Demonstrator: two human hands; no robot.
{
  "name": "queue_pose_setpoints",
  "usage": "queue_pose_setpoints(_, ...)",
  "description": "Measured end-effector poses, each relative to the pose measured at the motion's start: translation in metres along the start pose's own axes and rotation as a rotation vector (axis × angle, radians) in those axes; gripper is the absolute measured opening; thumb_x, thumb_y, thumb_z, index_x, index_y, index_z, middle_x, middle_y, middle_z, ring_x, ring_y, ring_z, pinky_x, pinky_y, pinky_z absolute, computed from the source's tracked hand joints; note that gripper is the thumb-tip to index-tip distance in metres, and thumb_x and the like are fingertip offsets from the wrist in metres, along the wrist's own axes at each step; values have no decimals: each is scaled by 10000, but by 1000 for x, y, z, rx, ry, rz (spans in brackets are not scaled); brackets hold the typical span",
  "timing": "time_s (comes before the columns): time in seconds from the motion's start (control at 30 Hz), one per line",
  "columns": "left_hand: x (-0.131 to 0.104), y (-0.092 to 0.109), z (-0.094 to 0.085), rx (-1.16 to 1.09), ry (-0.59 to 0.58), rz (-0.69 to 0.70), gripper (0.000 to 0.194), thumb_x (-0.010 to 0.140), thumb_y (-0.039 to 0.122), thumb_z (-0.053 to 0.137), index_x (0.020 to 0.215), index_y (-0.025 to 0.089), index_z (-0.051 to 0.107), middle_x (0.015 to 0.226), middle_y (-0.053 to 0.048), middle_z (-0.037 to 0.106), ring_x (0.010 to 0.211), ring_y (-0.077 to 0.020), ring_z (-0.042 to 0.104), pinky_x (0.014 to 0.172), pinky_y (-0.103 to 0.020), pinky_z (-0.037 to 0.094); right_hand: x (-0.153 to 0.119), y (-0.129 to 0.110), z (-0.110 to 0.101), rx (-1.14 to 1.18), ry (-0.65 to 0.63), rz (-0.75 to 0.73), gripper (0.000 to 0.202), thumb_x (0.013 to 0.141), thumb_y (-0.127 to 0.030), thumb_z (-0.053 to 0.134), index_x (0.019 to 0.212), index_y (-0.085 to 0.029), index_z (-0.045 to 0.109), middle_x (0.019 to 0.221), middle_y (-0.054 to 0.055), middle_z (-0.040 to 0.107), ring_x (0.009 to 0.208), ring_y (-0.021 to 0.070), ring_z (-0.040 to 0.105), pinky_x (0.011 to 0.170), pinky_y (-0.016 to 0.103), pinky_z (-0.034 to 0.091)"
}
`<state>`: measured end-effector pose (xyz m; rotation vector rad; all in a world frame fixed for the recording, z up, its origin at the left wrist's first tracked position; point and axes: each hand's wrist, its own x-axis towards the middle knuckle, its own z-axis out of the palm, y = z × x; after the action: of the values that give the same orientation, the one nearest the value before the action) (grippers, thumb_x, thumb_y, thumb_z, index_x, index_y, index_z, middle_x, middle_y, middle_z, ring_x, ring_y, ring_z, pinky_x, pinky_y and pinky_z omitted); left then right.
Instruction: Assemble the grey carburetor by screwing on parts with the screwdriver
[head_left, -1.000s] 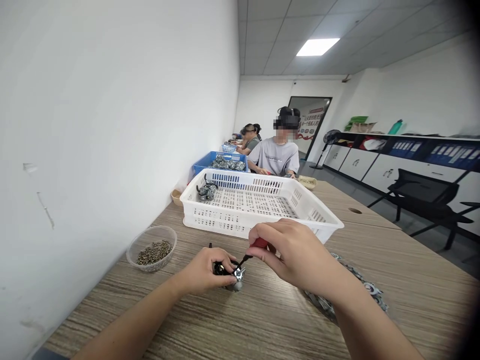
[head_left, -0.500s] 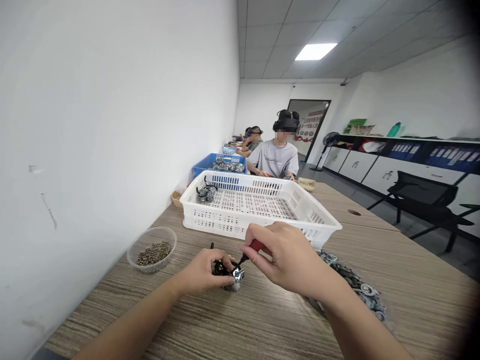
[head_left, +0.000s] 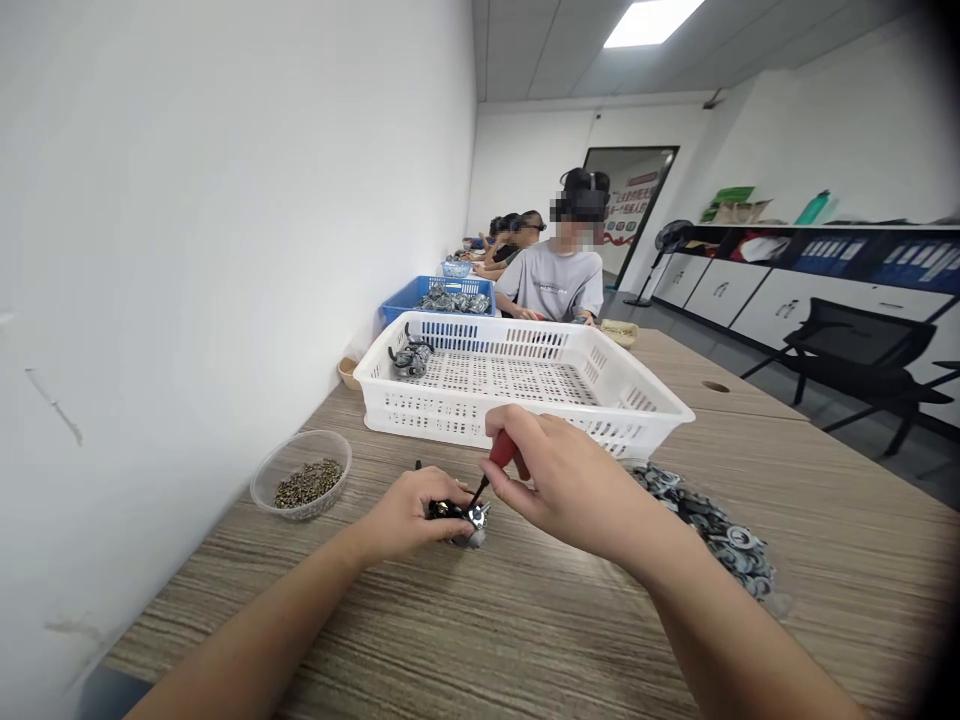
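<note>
My left hand (head_left: 409, 512) grips a small black and silver metal assembly (head_left: 477, 520) against the wood-grain table (head_left: 450, 640). In my right hand (head_left: 555, 480) is a screwdriver with a red handle (head_left: 503, 449); its dark shaft slants down to the left, and the tip meets the assembly close to my left fingers. Exactly what the tip touches is too small to make out. To the left stands a clear round bowl (head_left: 342, 478) of small brass-coloured screws. A pile of grey metal parts (head_left: 739, 550) lies beyond my right forearm.
Behind my hands is a white perforated basket (head_left: 480, 425) with metal assemblies at its left end. Past it are a blue basket (head_left: 397, 307) of metal parts and a seated person (head_left: 562, 280). A wall borders the table's left side; a small tan bowl (head_left: 348, 374) sits near it.
The view has tilted down a little, so the baskets and hands appear higher. The screwdriver's handle stands more upright in my right hand. My left hand still holds the assembly.
</note>
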<state>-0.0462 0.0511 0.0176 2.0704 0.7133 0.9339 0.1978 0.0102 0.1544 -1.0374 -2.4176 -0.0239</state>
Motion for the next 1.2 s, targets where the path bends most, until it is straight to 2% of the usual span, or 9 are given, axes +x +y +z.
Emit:
queue_pose_setpoints(0.13,-2,-5,2,-93,65,-47,272,816,400,978,991,221,871,1046,-87,865,1179,-302,792,1061,-419,606,-2,10,1,92,-21,-47,169,1041,-248,650,1115,-246,499,944,11,721,779,189,656,665,298,429)
queue_pose_setpoints(0.3,0,0,3,-112,69,-23,193,842,361,963,912,214,861,1004,-82,878,1199,-301,791,1062,-434,625,-5,23,3,130,39,-37,118,1092,-301,624,1097,-244,521,875,-7,680,712,165,627,630,282,411)
queue_pose_setpoints(0.47,1,5,0,-90,36,-11,129,897,323,918,917,217,847,1110,-80,867,1202,-275,786,1130,-462,602,-5,29,6,229,34,-11,122,1092,-302,625,1115,-235,526,936,16,694,708,151,637,624,259,450)
queue_pose_setpoints(0.63,0,6,1,-42,24,16,86,941,272,869,909,215,814,1169,-75,853,1215,-261,775,1087,-429,601,-5,29,4,190,32,-30,133,1090,-295,622,1126,-231,511,885,-4,703,650,150,632,581,254,415)
queue_pose_setpoints(0.77,0,15,6,69,35,8,99,945,240,850,949,212,755,1129,-57,837,1140,-237,750,1048,-409,580,-7,27,1,122,36,-57,134,1090,-279,615,1142,-220,507,881,9,729,643,165,648,565,256,389)
queue_pose_setpoints(0.9,1,25,13,205,64,-74,258,893,283,893,1077,211,727,1106,-67,802,1113,-260,670,985,-402,572,-9,22,0,83,43,-81,124,1095,-271,603,1150,-202,515,867,19,737,630,167,651,549,256,378)
queue_pose_setpoints(1.03,0,22,18,246,49,-92,313,918,351,879,1173,211,765,1141,-82,786,1165,-289,606,1037,-437,537,-9,20,2,58,81,-89,160,1098,-284,596,1193,-183,515,853,10,751,596,159,647,525,252,356)
queue_pose_setpoints(1.2,1,16,17,225,27,-31,240,968,382,841,1140,220,804,1087,-66,808,1136,-283,596,1029,-427,517,-8,20,6,9,118,-94,249,1070,-259,634,1261,-171,501,827,-10,753,576,160,647,527,254,363)
